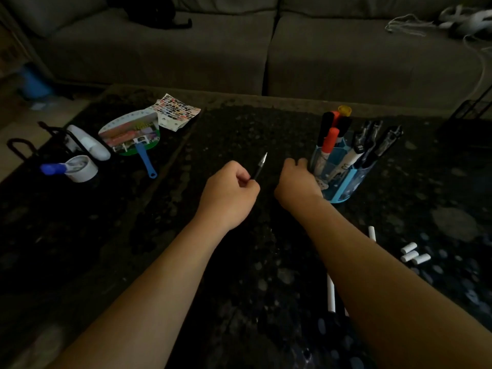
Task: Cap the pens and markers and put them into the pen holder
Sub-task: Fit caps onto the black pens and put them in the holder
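Under my right forearm a white pen (331, 291) lies on the dark table (159, 235), with three short white caps (415, 254) off to its right; my left hand (229, 194) pinches a black pen (259, 166), uncapped, tip pointing up and away; my right hand (296, 182) is curled against the left side of the blue pen holder (348, 182); whether it grips anything I cannot tell; capped markers (330, 139) stand in the holder.

Showed a glossy, speckled stone-like table (239, 134), a translucent blue plastic pen holder (346, 182) toward its right edge, a shiny metal-tipped pen (259, 166), and a matt grey cloth sofa (186, 49) beyond.
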